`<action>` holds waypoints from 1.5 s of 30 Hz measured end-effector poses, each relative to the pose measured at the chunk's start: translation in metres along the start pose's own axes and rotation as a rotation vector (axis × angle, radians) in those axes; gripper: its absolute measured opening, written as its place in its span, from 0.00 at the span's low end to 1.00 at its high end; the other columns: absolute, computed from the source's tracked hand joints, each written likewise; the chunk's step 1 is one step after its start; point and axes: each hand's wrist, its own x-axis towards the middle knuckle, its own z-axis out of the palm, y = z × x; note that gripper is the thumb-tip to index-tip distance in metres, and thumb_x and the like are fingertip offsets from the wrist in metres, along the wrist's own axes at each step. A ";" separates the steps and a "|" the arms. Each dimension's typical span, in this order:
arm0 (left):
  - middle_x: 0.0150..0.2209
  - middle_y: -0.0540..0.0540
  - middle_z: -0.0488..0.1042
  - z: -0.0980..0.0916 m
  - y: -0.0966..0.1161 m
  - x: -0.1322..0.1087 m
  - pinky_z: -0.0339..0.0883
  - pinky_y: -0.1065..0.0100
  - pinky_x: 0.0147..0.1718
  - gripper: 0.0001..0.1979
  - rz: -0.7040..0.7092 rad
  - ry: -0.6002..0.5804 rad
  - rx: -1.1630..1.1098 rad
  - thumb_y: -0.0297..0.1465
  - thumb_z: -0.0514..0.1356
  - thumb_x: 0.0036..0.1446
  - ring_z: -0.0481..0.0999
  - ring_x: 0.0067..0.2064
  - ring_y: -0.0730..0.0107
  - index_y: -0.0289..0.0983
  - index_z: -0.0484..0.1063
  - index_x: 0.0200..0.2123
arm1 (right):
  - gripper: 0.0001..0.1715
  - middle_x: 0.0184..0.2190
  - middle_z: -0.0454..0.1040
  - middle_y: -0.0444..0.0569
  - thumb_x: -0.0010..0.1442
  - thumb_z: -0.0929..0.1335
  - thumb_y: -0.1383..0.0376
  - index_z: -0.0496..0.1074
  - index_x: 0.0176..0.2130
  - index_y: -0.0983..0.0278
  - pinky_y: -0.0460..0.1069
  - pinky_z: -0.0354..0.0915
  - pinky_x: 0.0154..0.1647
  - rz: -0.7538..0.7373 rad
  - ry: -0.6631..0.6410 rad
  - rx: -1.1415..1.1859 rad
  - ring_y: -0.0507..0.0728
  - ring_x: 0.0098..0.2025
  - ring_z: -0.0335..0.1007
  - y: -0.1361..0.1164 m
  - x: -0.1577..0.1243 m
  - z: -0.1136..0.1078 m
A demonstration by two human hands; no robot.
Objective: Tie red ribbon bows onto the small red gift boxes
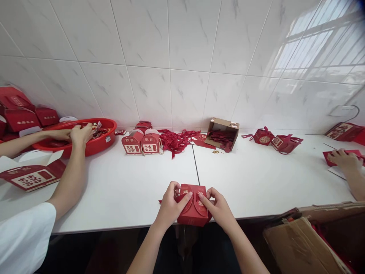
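Note:
A red gift box (192, 217) with rounded overlapping top flaps sits at the table's front edge, between my two hands. My left hand (173, 201) grips its left side, the thumb pressed on the left flap. On the right flap lies the thumb of my right hand (216, 205), its fingers curled around the right side. A bit of red ribbon (160, 201) sticks out to the left, behind my left hand. Part of the box's sides is hidden by my fingers.
Along the wall stand small red boxes (150, 144), a heap of red ribbons (175, 141), a cardboard box (234, 137) and ribboned boxes (285, 144). At left, a co-worker's hands (81, 133) reach into a red basin (110, 133). Another person's hand (346, 161) works at right. A large carton (302, 243) stands front right.

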 end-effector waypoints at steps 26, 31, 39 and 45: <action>0.18 0.56 0.49 -0.042 0.005 0.012 0.44 0.73 0.22 0.22 -0.209 -0.231 -0.194 0.43 0.62 0.49 0.48 0.22 0.78 0.36 0.56 0.17 | 0.16 0.21 0.56 0.40 0.56 0.66 0.71 0.54 0.24 0.61 0.47 0.50 0.25 -0.703 0.142 -0.669 0.51 0.25 0.51 -0.004 -0.003 -0.076; 0.19 0.57 0.49 -0.032 -0.002 0.015 0.45 0.73 0.22 0.23 -0.233 -0.232 -0.150 0.43 0.63 0.48 0.47 0.23 0.79 0.36 0.54 0.18 | 0.18 0.20 0.55 0.41 0.56 0.62 0.75 0.50 0.23 0.61 0.48 0.51 0.28 -0.860 0.171 -0.797 0.53 0.27 0.51 0.013 0.000 -0.069; 0.19 0.55 0.52 -0.029 -0.015 0.002 0.48 0.74 0.22 0.25 -0.302 -0.252 -0.195 0.47 0.61 0.48 0.51 0.22 0.78 0.37 0.53 0.17 | 0.15 0.21 0.61 0.43 0.56 0.61 0.74 0.54 0.21 0.62 0.50 0.53 0.34 -0.776 0.235 -0.953 0.53 0.29 0.56 0.037 0.013 -0.066; 0.25 0.52 0.63 -0.033 -0.012 -0.003 0.58 0.72 0.27 0.16 -0.175 -0.022 -0.047 0.45 0.62 0.48 0.62 0.26 0.72 0.38 0.66 0.26 | 0.13 0.22 0.61 0.42 0.55 0.63 0.72 0.56 0.24 0.61 0.50 0.54 0.33 -0.668 0.311 -0.978 0.54 0.27 0.57 0.034 0.020 -0.068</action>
